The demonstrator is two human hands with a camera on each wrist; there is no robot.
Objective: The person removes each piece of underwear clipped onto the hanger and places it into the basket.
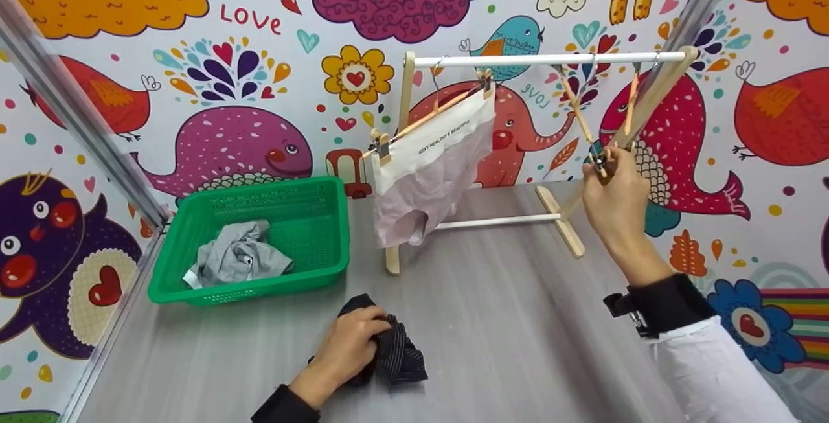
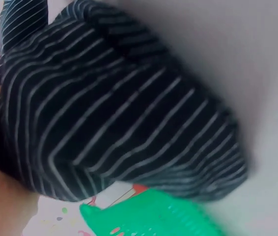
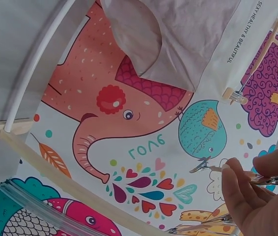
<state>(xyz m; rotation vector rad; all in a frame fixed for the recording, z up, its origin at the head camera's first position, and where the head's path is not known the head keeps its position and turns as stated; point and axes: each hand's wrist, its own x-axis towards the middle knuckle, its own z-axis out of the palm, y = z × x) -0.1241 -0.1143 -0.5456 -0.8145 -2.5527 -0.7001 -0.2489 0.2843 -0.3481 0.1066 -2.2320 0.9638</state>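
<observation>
My left hand [image 1: 346, 345] grips a dark striped cloth [image 1: 400, 352] low over the table; in the left wrist view the bunched cloth [image 2: 124, 113] fills most of the picture. My right hand [image 1: 618, 199] pinches the near end of a wooden clip hanger [image 1: 581, 118] hanging from the rack's white top bar [image 1: 518, 59]. In the right wrist view my right hand [image 3: 262, 191] has its fingers around the hanger's clip end. A pink and white garment [image 1: 434, 164] hangs from another hanger by clips, left of my right hand.
A green basket [image 1: 337, 261] with a grey cloth [image 1: 239, 258] inside stands at the left. The rack's wooden foot [image 1: 560, 222] rests on the grey table [image 1: 492, 319]. One more hanger [image 1: 631, 102] hangs at the bar's right end, before the patterned wall.
</observation>
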